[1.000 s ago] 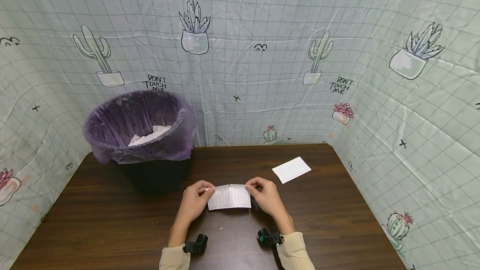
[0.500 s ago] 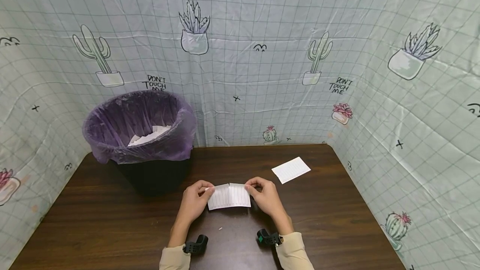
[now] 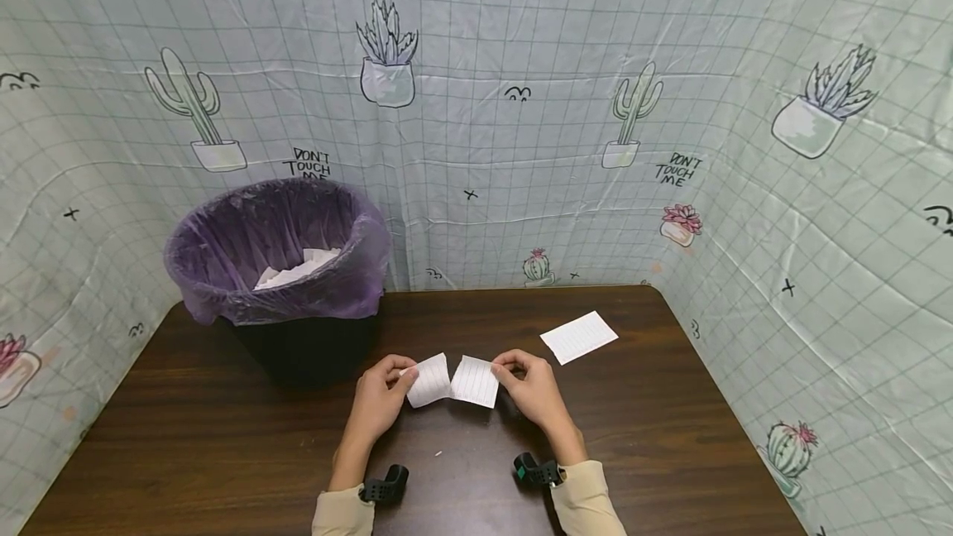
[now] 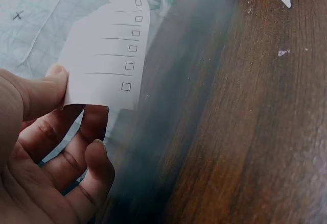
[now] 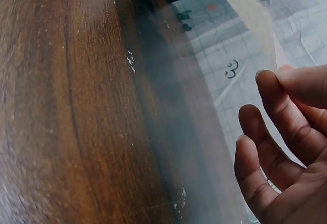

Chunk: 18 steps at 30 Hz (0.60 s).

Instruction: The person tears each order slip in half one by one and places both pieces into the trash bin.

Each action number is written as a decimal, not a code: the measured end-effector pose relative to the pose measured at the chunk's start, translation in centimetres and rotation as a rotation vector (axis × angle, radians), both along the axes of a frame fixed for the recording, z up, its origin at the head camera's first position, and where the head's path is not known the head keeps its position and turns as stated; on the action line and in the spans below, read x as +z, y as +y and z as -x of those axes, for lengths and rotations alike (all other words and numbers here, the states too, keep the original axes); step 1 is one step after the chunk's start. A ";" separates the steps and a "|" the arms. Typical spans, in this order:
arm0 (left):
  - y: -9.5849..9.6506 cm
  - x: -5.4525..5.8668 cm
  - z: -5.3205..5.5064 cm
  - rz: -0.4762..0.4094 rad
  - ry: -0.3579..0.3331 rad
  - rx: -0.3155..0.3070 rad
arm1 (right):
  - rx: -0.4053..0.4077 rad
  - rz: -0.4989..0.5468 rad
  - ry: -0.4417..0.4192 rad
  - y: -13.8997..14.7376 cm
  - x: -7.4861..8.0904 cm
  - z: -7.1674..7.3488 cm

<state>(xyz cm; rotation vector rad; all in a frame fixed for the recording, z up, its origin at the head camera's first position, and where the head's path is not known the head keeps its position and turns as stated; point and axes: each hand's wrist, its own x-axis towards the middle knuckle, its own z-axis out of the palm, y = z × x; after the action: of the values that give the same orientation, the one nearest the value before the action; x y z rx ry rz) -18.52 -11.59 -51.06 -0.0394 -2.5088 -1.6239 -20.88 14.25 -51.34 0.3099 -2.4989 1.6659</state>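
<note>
A small white lined paper sheet (image 3: 429, 381) with a row of printed checkboxes is ripped from its far edge, so a V-shaped gap parts its two halves. They meet near the edge closest to me. My left hand (image 3: 378, 399) pinches the left end between thumb and fingers. The right end is pinched by my right hand (image 3: 532, 391). In the left wrist view the paper (image 4: 110, 55) shows its checkboxes and a ragged torn edge. The right wrist view catches the sheet (image 5: 250, 15) almost edge-on, thumb and index finger (image 5: 273, 91) on its corner.
Another white lined paper (image 3: 579, 337) lies on the brown wooden table (image 3: 670, 437), beyond my right hand. At the back left stands a black bin with a purple liner (image 3: 357, 271), white paper pieces (image 3: 298, 270) inside. A tiny white scrap (image 3: 438, 453) lies between my wrists.
The sheet had only a small nick at its far edge; now the rip runs down most of it. The halves have tilted apart, and my left hand has shifted slightly left.
</note>
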 end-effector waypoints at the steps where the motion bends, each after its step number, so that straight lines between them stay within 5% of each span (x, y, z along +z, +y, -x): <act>1: 0.0 0.0 0.0 0.003 0.001 0.000 | 0.001 -0.005 -0.001 0.0 0.0 0.0; 18: -0.1 0.2 -0.1 -0.001 -0.011 -0.024 | 0.001 -0.040 0.012 0.3 -0.2 0.1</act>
<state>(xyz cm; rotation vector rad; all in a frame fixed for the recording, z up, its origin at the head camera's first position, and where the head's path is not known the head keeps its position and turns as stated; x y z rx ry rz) -18.38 -11.73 -50.90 -0.0602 -2.5254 -1.6385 -21.02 14.55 -51.50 0.3246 -2.5260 1.6117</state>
